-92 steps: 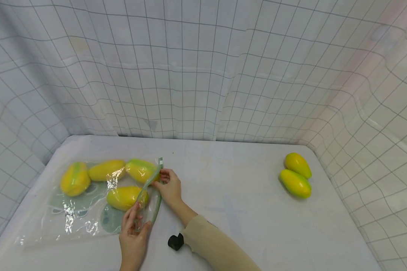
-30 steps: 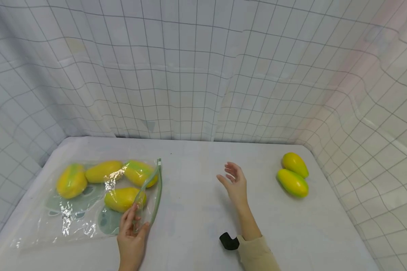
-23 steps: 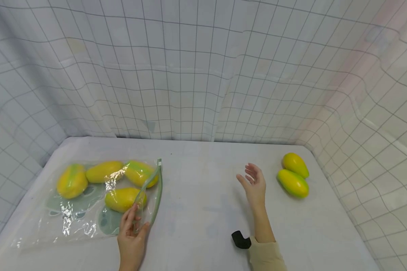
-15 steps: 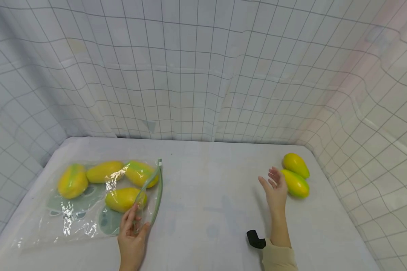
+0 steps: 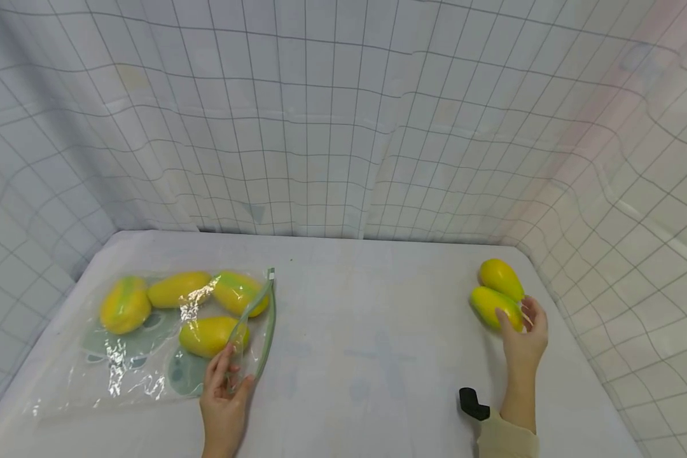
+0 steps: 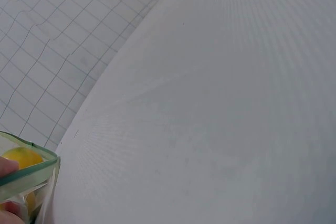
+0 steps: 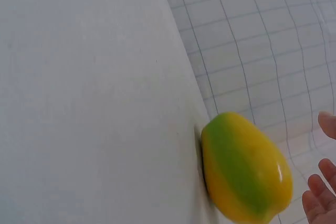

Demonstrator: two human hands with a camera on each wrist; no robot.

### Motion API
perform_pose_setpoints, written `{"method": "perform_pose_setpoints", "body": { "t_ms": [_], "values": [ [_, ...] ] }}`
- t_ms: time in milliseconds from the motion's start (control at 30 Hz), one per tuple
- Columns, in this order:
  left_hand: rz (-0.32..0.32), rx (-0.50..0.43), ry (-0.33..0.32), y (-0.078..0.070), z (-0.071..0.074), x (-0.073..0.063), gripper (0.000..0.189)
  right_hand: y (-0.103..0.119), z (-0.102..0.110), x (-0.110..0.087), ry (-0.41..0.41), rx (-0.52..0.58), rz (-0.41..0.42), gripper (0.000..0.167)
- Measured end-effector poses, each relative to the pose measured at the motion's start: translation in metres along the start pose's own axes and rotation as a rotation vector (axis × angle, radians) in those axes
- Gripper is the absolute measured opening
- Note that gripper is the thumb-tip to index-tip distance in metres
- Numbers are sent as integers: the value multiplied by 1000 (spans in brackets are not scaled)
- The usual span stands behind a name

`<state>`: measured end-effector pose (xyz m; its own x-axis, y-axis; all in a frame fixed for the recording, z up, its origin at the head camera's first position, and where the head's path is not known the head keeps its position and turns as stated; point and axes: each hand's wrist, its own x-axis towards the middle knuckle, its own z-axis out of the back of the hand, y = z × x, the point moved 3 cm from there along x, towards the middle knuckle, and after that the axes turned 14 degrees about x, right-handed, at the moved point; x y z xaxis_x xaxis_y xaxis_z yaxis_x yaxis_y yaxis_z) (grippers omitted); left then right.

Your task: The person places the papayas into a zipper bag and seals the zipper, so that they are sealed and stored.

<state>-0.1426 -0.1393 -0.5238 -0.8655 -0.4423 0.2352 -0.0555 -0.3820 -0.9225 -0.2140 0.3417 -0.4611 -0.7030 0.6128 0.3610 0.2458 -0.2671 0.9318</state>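
Near the surface's [image 5: 349, 381] right edge, the right hand [image 5: 525, 334] is holding loose fingers by a fruit [image 5: 488, 305]; the left hand [image 5: 225, 395] is gripping a bag [image 5: 143, 375].

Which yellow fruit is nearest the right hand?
The front fruit of the loose pair: the right hand is at its near end; the rear fruit lies beyond, the bagged four far left.

Soft, even light falls across the counter [image 5: 349, 305], while hard white glare streaks the clear plastic bag [image 5: 86, 381]. Well to the right of the bag, a faint shadow lies on the bag's side of a forearm [image 5: 520, 391]. The right wrist view shows a small highlight on a slightly soft-edged fruit [image 7: 244, 171]; fine ripple lines band the greyish left wrist view.
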Motion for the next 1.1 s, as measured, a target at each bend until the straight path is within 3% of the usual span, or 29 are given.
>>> {"method": "perform_pose_setpoints", "body": {
  "t_ms": [167, 367, 500, 633, 1100],
  "values": [
    [-15, -7, -9, 1, 0, 0, 67, -9, 14, 4, -11, -51, -73, 61],
    [-26, -7, -11, -12, 2, -1, 65, -26, 22, 6, 111, -94, -228, 74],
    [-54, -15, -18, -28, 5, -2, 63, -33, 23, 6, 189, -77, -291, 77],
    [-78, -11, -27, -33, 5, -3, 62, -37, 22, 6, 223, -68, -340, 77],
    [-126, 22, -55, -32, 5, -3, 63, -45, 23, 4, 185, -94, -361, 71]
  ]
}}
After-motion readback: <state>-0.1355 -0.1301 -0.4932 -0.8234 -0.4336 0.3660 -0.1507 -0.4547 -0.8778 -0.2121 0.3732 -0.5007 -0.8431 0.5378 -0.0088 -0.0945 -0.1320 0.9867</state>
